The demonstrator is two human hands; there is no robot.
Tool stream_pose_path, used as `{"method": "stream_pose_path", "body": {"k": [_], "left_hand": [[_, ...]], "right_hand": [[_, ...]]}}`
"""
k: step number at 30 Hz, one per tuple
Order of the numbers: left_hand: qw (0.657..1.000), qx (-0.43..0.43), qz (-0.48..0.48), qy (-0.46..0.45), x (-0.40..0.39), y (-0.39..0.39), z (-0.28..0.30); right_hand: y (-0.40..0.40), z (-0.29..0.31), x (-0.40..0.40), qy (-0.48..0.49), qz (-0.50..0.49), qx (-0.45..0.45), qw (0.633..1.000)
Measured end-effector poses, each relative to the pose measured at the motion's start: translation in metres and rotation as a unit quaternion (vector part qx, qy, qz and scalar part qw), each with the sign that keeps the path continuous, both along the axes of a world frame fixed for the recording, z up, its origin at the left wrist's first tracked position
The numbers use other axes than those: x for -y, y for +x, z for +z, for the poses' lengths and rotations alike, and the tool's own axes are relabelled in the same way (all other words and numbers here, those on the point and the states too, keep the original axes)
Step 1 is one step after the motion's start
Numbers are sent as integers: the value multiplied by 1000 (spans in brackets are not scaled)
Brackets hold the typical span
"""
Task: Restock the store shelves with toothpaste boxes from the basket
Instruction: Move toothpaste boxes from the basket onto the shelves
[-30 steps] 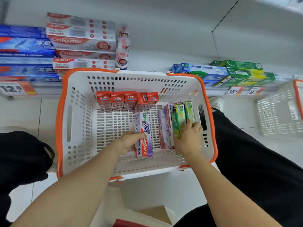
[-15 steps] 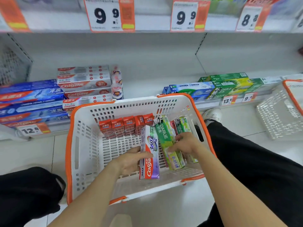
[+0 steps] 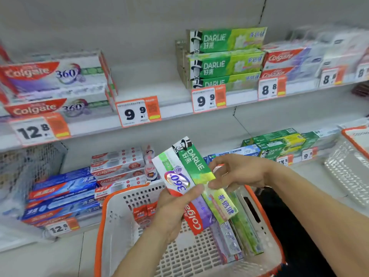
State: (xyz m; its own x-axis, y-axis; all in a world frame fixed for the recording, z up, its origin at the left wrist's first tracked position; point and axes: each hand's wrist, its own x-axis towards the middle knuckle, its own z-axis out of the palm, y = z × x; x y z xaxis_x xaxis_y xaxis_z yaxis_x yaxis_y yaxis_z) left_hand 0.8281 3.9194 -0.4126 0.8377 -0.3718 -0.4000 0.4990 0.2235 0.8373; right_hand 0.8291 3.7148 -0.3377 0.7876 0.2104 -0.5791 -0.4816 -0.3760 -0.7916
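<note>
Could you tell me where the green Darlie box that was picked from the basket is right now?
In the head view it is centre frame, above the basket, pinched by the right hand and lying against the Colgate 360 box that the left hand holds.

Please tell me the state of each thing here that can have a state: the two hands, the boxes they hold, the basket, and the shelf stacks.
left hand: grips the Colgate 360 box, lifted above the basket.
right hand: pinches the green Darlie box, lifted, tilted.
basket: still holds small red boxes and long boxes.
Darlie stack: three boxes high on the upper shelf.
Colgate 360 stack: two high.
</note>
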Motion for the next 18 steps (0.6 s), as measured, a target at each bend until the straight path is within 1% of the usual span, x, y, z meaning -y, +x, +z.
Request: {"method": "stream_pose_path", "body": {"k": [2,4,6,9,11,14,16,18], "left_hand": [[997,51,-32,56,-12,6,18],[985,101,-86,112,-25,12,39],[977,114,-106,143,-37,18,62],[976,135,-92,146,-49,26,92],[974,154,-73,146,-54,32,107],[973,165,-67,144,-62,43,117],[976,159,-70,135,-65,48,118],[981,144,-46,120,-66,52,118]], "right_hand": [[1,10,1,-14,26,22,999],[5,22,1,-28,65,53,996],[8,32,-2,0,69,82,994],[11,37,-10,86,52,103,990],[10,38,-21,127,37,123,984],[10,36,-41,161,-20,172,972],[12,33,-53,170,-57,197,964],[16,31,-61,179,-101,213,955]]}}
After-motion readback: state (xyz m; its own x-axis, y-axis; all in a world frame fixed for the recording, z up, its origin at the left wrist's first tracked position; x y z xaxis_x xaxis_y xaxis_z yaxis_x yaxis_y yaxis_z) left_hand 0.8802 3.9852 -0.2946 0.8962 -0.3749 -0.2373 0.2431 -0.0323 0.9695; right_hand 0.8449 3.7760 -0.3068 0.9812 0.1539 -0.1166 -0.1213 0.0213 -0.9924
